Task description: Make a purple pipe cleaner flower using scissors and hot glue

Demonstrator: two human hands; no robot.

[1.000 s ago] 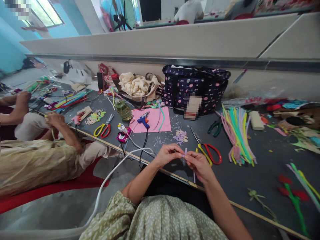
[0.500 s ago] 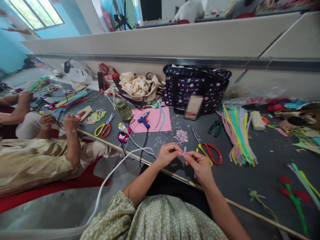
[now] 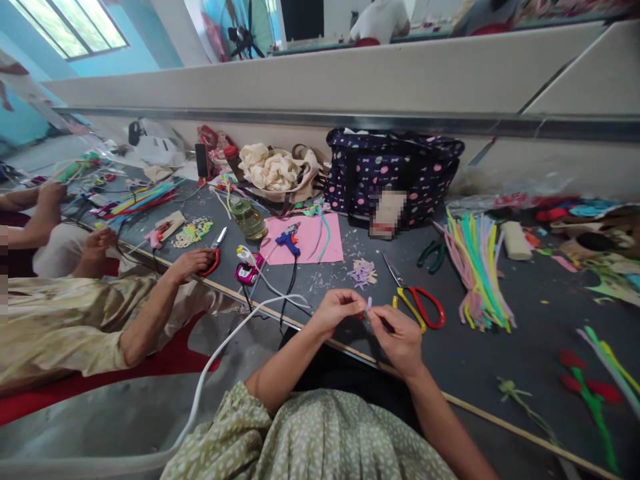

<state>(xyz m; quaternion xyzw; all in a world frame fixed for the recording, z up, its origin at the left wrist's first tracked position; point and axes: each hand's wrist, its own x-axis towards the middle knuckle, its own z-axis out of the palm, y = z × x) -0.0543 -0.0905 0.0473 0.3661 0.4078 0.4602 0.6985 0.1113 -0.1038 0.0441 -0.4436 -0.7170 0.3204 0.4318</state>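
My left hand [image 3: 341, 311] and my right hand [image 3: 397, 335] meet just over the table's front edge. Both pinch a small lilac strip [image 3: 369, 303], probably a pipe cleaner piece; its lower part is hidden by the fingers. Beyond them lies a pile of short lilac and beige pieces [image 3: 362, 273]. Scissors [image 3: 414, 303] with one red and one yellow handle rest just to the right of the pile. Farther right is a bundle of coloured pipe cleaners [image 3: 477, 270].
A blue glue gun [image 3: 289, 241] lies on a pink sheet [image 3: 327, 243]. Behind stands a dark patterned bag [image 3: 425, 167]; green-handled pliers [image 3: 431, 256] lie before it. A white cable [image 3: 210, 367] crosses the table edge. At left, a co-worker's hand [image 3: 193, 262] is on other scissors [image 3: 216, 250].
The lilac strip shows less above my fingertips, and my right hand has shifted slightly down and left. The co-worker's hand has moved right, onto the scissors on the table.
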